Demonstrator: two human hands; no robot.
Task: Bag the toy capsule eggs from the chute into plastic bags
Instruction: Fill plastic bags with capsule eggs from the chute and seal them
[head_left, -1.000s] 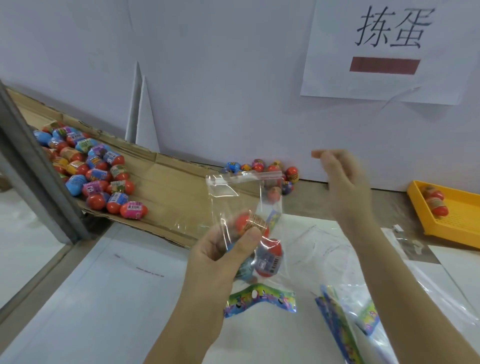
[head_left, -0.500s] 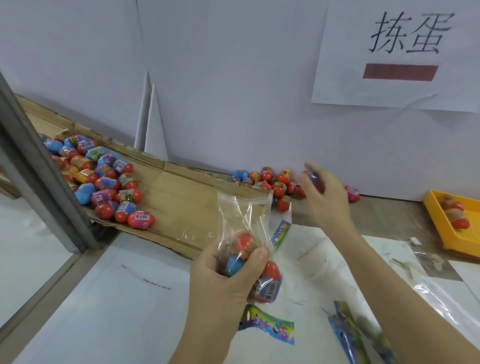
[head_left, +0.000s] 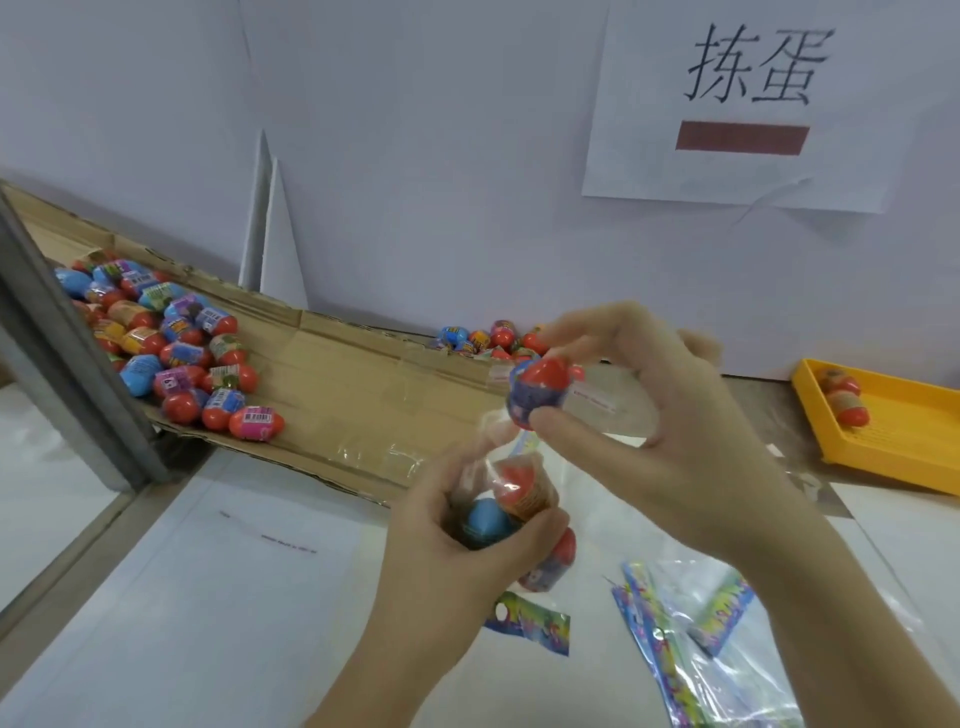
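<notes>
Red-capped egg (head_left: 537, 387) is being pinched by the right hand (head_left: 675, 441) just above the bag (head_left: 519, 486), which the left hand (head_left: 452, 545) is gripping low around its eggs. With nothing holding the limp mouth wide, the egg is probably risking catching the rim and tumbling away.

Small packing station, workshop-like: cardboard chute (head_left: 363, 395) heaped with capsule eggs (head_left: 176, 353), printed sign (head_left: 748, 104) taped on white partition (head_left: 415, 156), yellow sorting tray (head_left: 904, 457), spare bags (head_left: 691, 639) on worktop (head_left: 78, 649).
</notes>
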